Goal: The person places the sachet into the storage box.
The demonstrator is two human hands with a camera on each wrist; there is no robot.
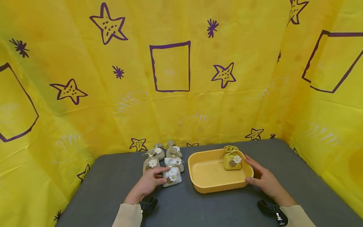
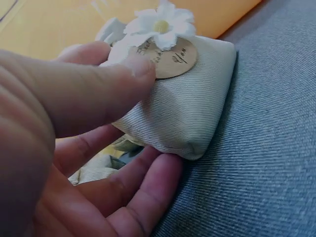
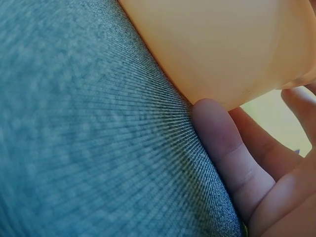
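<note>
My left hand (image 1: 149, 182) holds a small white cloth drawstring pouch (image 1: 176, 178) between thumb and fingers. In the left wrist view, the thumb lies across the front of the white pouch (image 2: 197, 101), beside a white flower (image 2: 160, 27) and a round brown tag (image 2: 178, 60) with writing. My right hand (image 1: 265, 179) holds the right end of a yellow tray (image 1: 198, 188), its thumb at the near corner and its fingers farther back along the side. A yellow-green pouch (image 1: 230, 163) with a white flower stands inside the tray, at its right.
Several beige and grey-brown pouches (image 1: 149, 163) with white flowers stand close together behind my left hand. Everything rests on a dark grey cloth-covered table (image 1: 175, 208). A yellow curtain (image 1: 170, 110) with purple drawings closes off the back and sides.
</note>
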